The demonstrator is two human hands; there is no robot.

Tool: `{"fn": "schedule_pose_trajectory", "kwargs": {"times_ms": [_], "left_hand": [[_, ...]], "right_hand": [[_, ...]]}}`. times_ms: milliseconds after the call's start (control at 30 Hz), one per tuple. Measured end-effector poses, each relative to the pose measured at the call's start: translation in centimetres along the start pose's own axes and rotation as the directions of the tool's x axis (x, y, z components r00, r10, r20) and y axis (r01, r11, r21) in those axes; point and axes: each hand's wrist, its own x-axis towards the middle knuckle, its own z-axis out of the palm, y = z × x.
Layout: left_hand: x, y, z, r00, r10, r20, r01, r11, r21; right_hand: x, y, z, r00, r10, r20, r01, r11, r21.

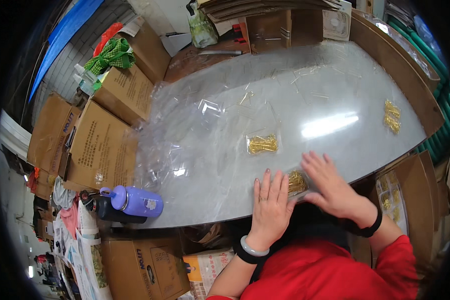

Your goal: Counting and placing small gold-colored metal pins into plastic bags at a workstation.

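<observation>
My left hand [271, 210] lies palm down at the near edge of the table, its fingers stretched out. A clear packet of small gold-coloured metal pieces [297, 181] lies between my hands, its sides partly hidden by them. My right hand [333, 191] is spread flat at the packet's right side, fingers apart, its thumb close to the packet's near corner. Whether either hand presses on the packet, I cannot tell. Farther up the table sits another clear packet of gold pieces [263, 144]. The pieces are too small to name exactly.
The grey table [225, 180] carries a heap of clear plastic bags [170, 135] on its left, a gold bundle [392, 117] at the far right and scattered thin gold pieces. A purple bottle [142, 201] stands at the near left. Cardboard boxes [102, 142] line the left side.
</observation>
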Motion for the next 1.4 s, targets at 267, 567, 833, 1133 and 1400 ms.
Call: {"fn": "schedule_pose_trajectory", "kwargs": {"times_ms": [267, 567, 833, 1133, 1400], "left_hand": [[-0.9, -2.6, -2.5, 0.989, -0.099, 0.107, 0.095, 0.995, 0.042], [-1.4, -5.2, -2.2, 0.985, -0.158, 0.064, 0.155, 0.987, 0.044], [-0.8, -5.1, -2.6, 0.986, -0.163, 0.044, 0.163, 0.987, -0.008], [-1.7, -5.6, -1.7, 0.989, -0.145, 0.005, 0.145, 0.988, -0.054], [-4.2, -4.1, -2.8, 0.921, -0.223, -0.321, 0.178, 0.971, -0.163]], "right_hand": [[8.4, 17.6, -6.7, 0.947, 0.320, 0.008, -0.315, 0.936, -0.155], [18.1, 32.3, -7.4, 0.711, 0.694, -0.114, -0.702, 0.691, -0.171], [22.6, 22.4, -3.0, 0.930, 0.289, 0.225, -0.181, 0.897, -0.402], [10.6, 12.7, -1.4, 0.957, 0.023, 0.291, 0.074, 0.945, -0.317], [3.6, 7.1, -3.2, 0.958, 0.112, 0.264, -0.083, 0.990, -0.118]]}}
